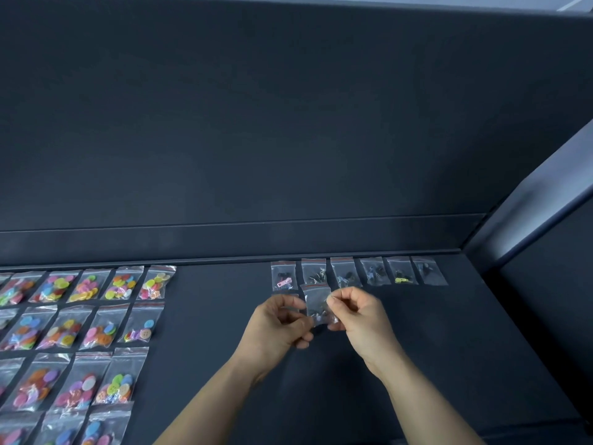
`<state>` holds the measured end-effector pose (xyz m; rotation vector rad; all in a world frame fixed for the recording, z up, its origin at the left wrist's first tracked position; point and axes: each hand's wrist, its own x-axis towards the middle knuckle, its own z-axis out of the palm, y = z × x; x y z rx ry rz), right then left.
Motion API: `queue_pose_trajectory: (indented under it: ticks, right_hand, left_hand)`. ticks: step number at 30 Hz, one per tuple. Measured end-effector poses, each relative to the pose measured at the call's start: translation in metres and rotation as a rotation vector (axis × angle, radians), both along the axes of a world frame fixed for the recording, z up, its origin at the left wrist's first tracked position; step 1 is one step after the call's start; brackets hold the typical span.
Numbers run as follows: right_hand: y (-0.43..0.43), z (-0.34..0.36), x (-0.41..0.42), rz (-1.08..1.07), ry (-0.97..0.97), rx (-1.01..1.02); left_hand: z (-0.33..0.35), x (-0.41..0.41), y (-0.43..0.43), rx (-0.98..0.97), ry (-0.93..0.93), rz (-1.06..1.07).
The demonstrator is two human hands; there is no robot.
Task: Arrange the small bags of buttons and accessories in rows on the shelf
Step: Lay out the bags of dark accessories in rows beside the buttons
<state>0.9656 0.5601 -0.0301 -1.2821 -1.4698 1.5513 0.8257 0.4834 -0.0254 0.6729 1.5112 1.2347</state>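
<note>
Dark blue-grey back panel (pixel 256 123), matching side wall (pixel 545 226) at right, possibly a pale ceiling strip (pixel 481 0) above

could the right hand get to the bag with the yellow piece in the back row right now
Probably not at once: the right hand and left hand both pinch a small bag. The shelf path to the yellow-piece bag looks clear.

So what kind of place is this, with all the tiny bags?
Probably a craft or sewing-supply shop shelf, or a stockroom. Clear bags of coloured buttons lie in neat rows on a dark shelf, with a row of zipper-pull bags along the back, and both hands hold another small bag.
</note>
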Motion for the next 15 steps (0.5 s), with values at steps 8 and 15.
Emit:
queue_pose_trajectory:
  ticks: [8, 15]
  right_hand:
    - [0.0019, -0.0040, -0.0007, -0.002, -0.033, 0.036]
    - [0.0025, -0.0108, -0.0027, -0.028, -0.065, 0.058]
  left_hand:
    - [0.0003, -0.0042, 0.0000, -0.047, 0.037, -0.012]
    - [-0.0006, -0.0048, 0.0000, 0.009, 0.102, -0.028]
